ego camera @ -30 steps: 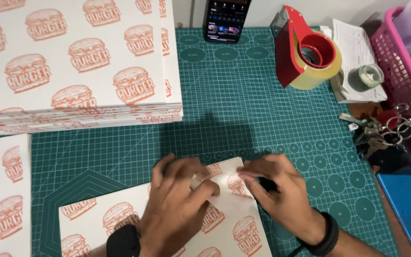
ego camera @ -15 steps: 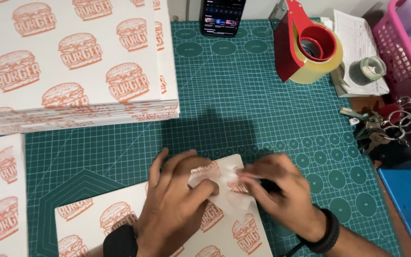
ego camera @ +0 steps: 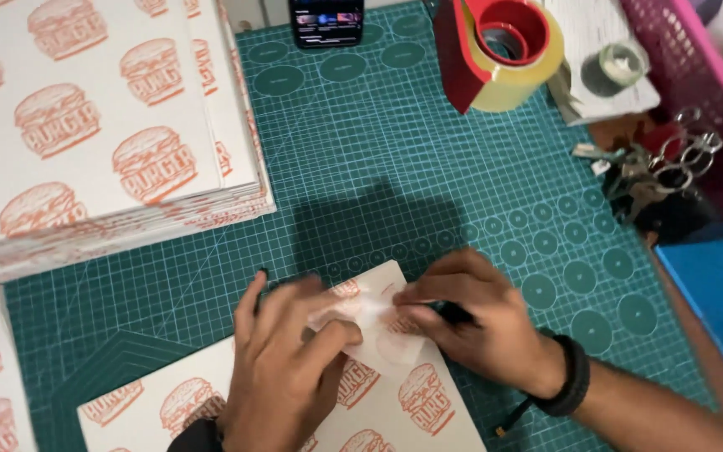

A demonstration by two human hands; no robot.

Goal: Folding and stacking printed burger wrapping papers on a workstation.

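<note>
A white paper sheet printed with orange burger pictures lies on the green cutting mat near the front edge. Its far corner is folded over into a small flap. My left hand presses on that flap with fingers and thumb. My right hand, with a black band on the wrist, pinches the flap's right edge. A thin dark stick-like thing shows under the right hand; I cannot tell what it is.
A thick stack of the same printed sheets fills the far left. A red tape dispenser with a yellowish roll, a phone, a small tape roll, keys, a pink basket and a blue box line the back and right.
The view has shifted a little, so everything sits slightly lower left in frame. Both hands stay on the folded corner, the left hand's fingers now curled further over the flap.
</note>
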